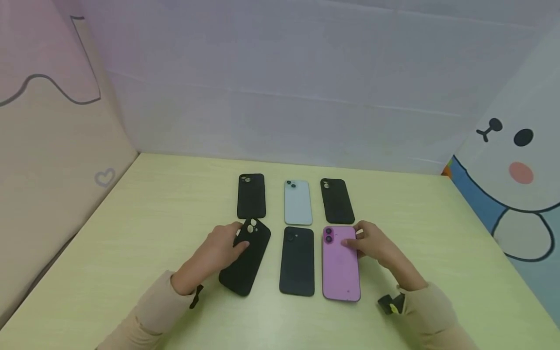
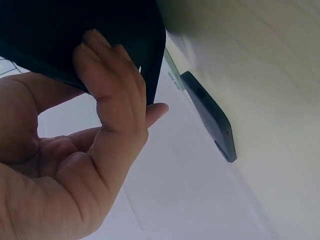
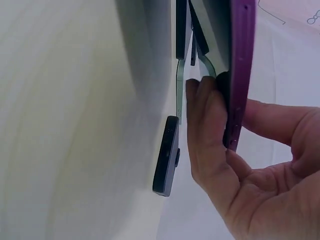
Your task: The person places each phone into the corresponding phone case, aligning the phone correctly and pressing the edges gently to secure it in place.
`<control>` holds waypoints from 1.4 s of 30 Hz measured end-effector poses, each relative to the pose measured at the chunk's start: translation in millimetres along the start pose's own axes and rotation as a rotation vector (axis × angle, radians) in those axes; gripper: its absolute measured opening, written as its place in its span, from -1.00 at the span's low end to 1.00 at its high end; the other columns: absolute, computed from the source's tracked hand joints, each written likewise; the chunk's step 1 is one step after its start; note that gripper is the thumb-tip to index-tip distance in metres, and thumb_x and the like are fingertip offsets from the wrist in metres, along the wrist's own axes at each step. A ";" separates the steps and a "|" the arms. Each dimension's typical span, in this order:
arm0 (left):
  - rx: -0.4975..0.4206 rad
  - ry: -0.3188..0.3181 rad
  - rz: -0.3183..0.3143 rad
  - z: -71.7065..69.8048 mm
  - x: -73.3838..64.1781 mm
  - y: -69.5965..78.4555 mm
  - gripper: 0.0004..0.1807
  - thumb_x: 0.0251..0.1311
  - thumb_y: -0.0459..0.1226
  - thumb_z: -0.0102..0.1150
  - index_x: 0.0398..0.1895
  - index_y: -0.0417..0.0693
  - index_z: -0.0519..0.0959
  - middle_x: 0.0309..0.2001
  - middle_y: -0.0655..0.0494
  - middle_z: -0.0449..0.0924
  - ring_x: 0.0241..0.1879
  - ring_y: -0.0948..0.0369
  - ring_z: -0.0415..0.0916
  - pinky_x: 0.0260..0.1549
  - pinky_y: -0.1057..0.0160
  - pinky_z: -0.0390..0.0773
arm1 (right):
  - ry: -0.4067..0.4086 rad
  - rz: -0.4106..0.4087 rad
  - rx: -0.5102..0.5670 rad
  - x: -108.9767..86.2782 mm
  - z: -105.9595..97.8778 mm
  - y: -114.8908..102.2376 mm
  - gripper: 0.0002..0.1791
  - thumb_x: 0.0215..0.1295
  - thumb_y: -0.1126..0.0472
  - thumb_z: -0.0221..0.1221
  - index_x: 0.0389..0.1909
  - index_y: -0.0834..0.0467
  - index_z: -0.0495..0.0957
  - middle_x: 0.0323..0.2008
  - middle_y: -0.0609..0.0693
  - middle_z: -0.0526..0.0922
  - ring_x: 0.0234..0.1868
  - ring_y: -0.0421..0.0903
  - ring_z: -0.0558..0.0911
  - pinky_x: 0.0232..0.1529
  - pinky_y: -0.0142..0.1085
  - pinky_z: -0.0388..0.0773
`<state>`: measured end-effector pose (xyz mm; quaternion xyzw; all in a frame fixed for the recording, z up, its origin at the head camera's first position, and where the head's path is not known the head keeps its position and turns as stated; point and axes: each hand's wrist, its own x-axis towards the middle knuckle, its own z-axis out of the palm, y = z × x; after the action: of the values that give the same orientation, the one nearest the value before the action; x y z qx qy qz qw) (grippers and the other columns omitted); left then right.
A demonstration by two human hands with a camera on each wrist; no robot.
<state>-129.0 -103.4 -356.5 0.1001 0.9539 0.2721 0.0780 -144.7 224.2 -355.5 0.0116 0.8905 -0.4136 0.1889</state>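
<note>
Pinched between the fingers of the left hand [image 1: 218, 248] and right hand [image 1: 376, 245] respectively, the black case [image 1: 246, 267] and pink phone [image 1: 341, 272] are best held lightly.

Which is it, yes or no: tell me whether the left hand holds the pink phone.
No, the right hand grips the pink phone.

No text, label, brand, number or sign can be read (in any view).

Held raised at left, tilted with top to the right: a black, rounded-rectangular phone case [image 1: 246, 262] with camera cutouts. Held raised at right, back up: a purple rectangular phone [image 1: 341, 272].
</note>
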 end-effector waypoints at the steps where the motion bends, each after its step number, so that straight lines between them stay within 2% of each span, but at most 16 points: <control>1: -0.010 -0.005 -0.002 -0.1 0.5 -0.2 -0.59 0.13 -0.30 0.18 0.02 -0.34 0.42 -0.17 -0.18 0.59 -0.29 0.07 0.57 -0.40 0.19 0.55 | -0.001 0.000 0.009 -0.1 0.4 0.3 -0.59 0.20 0.31 0.14 -0.07 0.47 0.23 -0.27 0.34 0.58 -0.45 -0.13 0.60 -0.34 -0.20 0.58; 7: -0.046 -0.028 -0.022 -1.1 1.7 -0.3 -0.56 0.14 -0.31 0.16 0.08 -0.32 0.40 -0.21 -0.17 0.60 -0.30 0.09 0.58 -0.41 0.20 0.56 | -0.025 -0.007 0.078 -1.0 0.2 0.5 -0.61 0.26 0.36 0.07 0.00 0.49 0.21 -0.29 0.28 0.58 -0.43 -0.14 0.57 -0.31 -0.20 0.59; 14: -0.081 -0.001 -0.001 -2.4 0.8 -0.8 -0.53 0.14 -0.32 0.16 0.11 -0.33 0.39 -0.25 -0.17 0.61 -0.35 0.11 0.58 -0.43 0.20 0.55 | -0.049 -0.023 0.156 0.4 -2.0 4.0 -0.64 0.34 0.37 -0.09 0.06 0.51 0.20 -0.39 0.12 0.58 -0.40 -0.14 0.57 -0.28 -0.19 0.60; 22: -0.142 0.015 0.010 -4.3 3.7 -4.8 -0.51 0.17 -0.30 0.13 0.17 -0.29 0.34 -0.30 -0.11 0.60 -0.42 0.17 0.53 -0.44 0.23 0.51 | -0.046 -0.025 0.237 2.5 -2.9 6.6 -0.65 0.35 0.35 -0.09 0.06 0.49 0.23 -0.41 0.06 0.55 -0.40 -0.15 0.53 -0.28 -0.20 0.58; 32: -0.242 0.071 0.026 -9.2 5.3 -5.3 -0.53 0.21 -0.29 0.09 0.16 -0.30 0.29 -0.35 -0.06 0.54 -0.46 0.20 0.46 -0.50 0.30 0.45 | -0.004 -0.047 0.294 5.9 -3.7 6.3 -0.63 0.34 0.35 -0.08 0.08 0.50 0.24 -0.48 -0.02 0.56 -0.41 -0.20 0.53 -0.29 -0.23 0.58; 42: -0.342 0.046 -0.009 -10.0 8.7 -3.0 -0.56 0.25 -0.30 0.04 0.14 -0.28 0.23 -0.23 -0.14 0.49 -0.34 0.13 0.45 -0.38 0.24 0.47 | 0.056 -0.033 0.313 9.2 -1.8 -2.9 -0.64 0.34 0.33 -0.06 0.07 0.47 0.29 -0.45 -0.02 0.54 -0.41 -0.18 0.52 -0.33 -0.30 0.56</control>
<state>-139.9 -108.9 -350.5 0.0751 0.8956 0.4323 0.0735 -154.4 222.4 -355.5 0.0380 0.8203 -0.5499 0.1530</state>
